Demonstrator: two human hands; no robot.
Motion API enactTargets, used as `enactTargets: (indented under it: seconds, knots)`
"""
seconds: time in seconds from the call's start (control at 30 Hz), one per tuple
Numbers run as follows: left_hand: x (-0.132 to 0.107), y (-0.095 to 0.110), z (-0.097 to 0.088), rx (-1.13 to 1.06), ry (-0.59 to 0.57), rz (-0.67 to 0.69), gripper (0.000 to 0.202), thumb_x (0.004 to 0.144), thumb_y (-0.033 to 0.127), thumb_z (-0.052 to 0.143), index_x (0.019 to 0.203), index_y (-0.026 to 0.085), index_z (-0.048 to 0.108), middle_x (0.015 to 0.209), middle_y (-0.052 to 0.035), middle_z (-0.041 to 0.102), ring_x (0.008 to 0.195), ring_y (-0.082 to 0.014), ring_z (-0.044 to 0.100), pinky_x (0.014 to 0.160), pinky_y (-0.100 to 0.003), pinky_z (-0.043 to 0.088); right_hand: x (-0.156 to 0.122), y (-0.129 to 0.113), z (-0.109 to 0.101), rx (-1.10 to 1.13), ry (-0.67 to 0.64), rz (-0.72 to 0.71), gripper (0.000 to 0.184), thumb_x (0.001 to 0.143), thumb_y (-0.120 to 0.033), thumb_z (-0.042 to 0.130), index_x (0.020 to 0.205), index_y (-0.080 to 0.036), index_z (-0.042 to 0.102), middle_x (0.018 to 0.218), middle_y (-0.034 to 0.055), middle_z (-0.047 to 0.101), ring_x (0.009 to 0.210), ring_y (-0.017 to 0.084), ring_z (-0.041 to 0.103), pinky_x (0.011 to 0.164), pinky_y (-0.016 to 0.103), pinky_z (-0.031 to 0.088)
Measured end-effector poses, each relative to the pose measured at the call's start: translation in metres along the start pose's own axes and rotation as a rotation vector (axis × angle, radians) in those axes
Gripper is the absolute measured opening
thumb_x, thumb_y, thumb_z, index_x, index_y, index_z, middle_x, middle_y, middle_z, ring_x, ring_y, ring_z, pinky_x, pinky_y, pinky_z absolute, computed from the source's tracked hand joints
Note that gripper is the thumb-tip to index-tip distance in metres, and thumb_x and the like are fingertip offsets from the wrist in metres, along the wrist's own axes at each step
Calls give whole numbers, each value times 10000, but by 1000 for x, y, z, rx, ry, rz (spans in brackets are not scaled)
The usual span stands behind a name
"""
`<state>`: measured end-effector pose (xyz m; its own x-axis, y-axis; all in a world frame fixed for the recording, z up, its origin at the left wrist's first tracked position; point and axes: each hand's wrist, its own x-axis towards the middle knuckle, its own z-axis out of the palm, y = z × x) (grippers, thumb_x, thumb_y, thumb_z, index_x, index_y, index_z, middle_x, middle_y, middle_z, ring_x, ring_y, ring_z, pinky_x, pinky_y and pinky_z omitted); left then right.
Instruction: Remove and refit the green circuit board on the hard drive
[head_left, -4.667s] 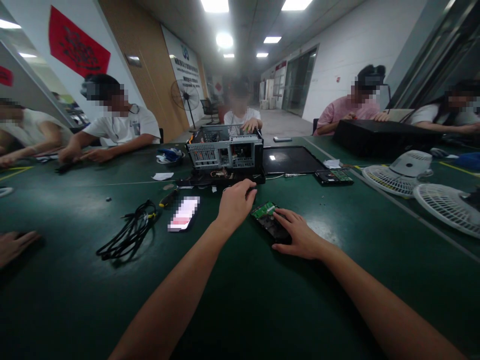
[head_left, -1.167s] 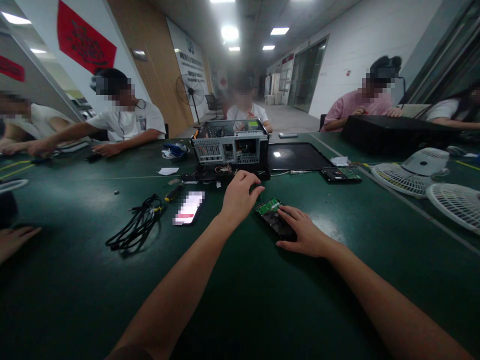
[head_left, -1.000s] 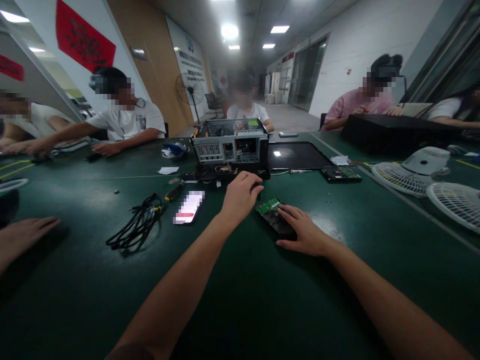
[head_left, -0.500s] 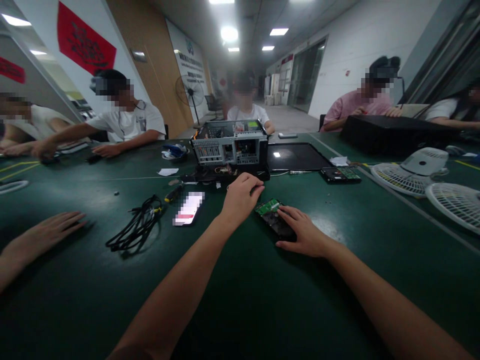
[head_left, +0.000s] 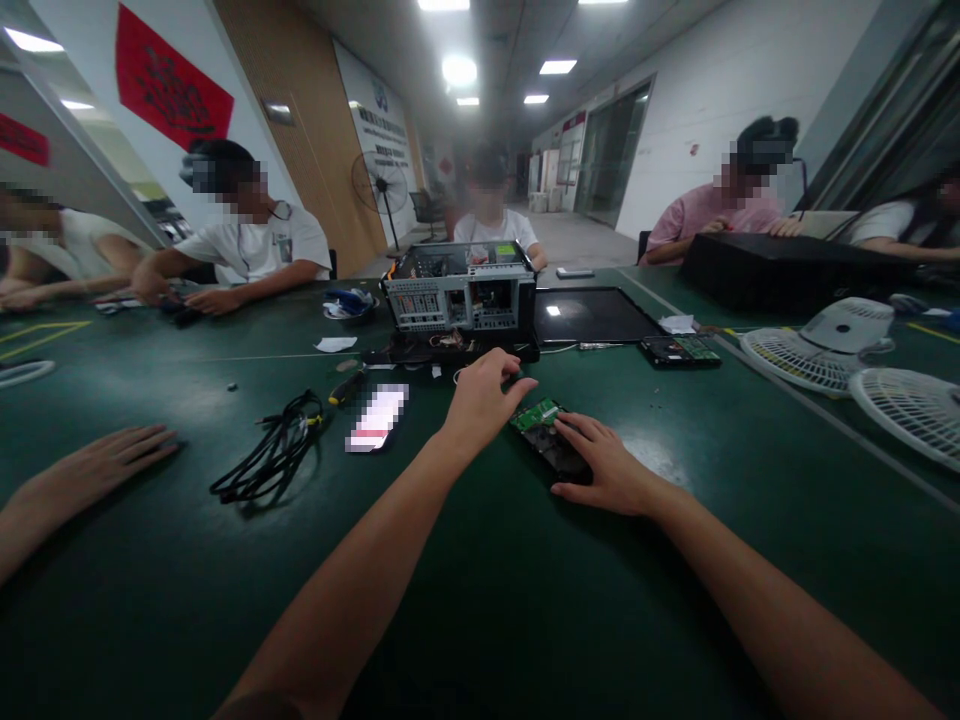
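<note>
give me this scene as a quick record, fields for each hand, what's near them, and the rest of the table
left hand: reaching forward, fingertips down on the table just before the open computer case; grip unclear
right hand: open, flat on a hard drive, circuit board up
near: phone, screwdriver, cable bundle, all to the left
rest: second hard drive and fan grilles to the right; another person's hand far left

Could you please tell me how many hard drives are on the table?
2. The near hard drive lies under the right hand; the far hard drive lies beside the black panel. More may hide inside the case.
</note>
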<state>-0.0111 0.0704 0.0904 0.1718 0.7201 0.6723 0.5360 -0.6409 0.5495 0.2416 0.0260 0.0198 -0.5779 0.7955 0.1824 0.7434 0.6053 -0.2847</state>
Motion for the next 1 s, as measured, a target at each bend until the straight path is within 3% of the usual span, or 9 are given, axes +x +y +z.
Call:
enactTargets:
  seconds: [0.23, 0.37, 0.5, 0.7, 1.0]
  knots:
    - [2, 5, -8, 156, 1, 61, 107, 890, 179, 710, 973, 205, 648, 1077, -61, 684, 1034, -223, 662, 899, -393, 573, 0, -1, -2, -3, -12, 4, 963, 818, -687, 663, 1594, -217, 337, 1640, 159, 310, 1497, 396, 283, 1204, 606, 259]
    - [2, 7, -12, 211, -22, 38, 153, 918, 150, 651, 1050, 223, 681, 1074, -52, 670, 995, -206, 662, 915, -372, 553, 0, -2, -3, 4, -14, 11, 973, 813, -690, 667, 1598, -225, 329, 1637, 157, 312, 1497, 401, 277, 1200, 610, 261]
    - [2, 8, -11, 211, -38, 30, 188, 937, 161, 622, 1109, 219, 673, 1095, -60, 676, 949, -203, 667, 888, -369, 549, 0, -3, -3, 10, -19, 8, 978, 818, -700, 656, 1603, -227, 317, 1638, 159, 309, 1497, 402, 278, 1199, 614, 260]
    - [3, 7, -10, 150, -107, 3, 250, 877, 230, 744, 1091, 226, 614, 969, -25, 681, 845, -190, 654, 803, -357, 554, -1, -4, -4, 18, -3, 6, 976, 823, -692, 656, 1612, -247, 294, 1636, 154, 312, 1497, 403, 277, 1196, 617, 262]
    - [3, 4, -10, 169, -96, 18, 258, 884, 116, 691, 1107, 241, 662, 1074, -42, 669, 936, -199, 663, 874, -374, 563, -1, -6, -8, 25, -12, 5, 968, 825, -708, 650, 1599, -223, 329, 1636, 163, 314, 1494, 392, 290, 1199, 601, 269]
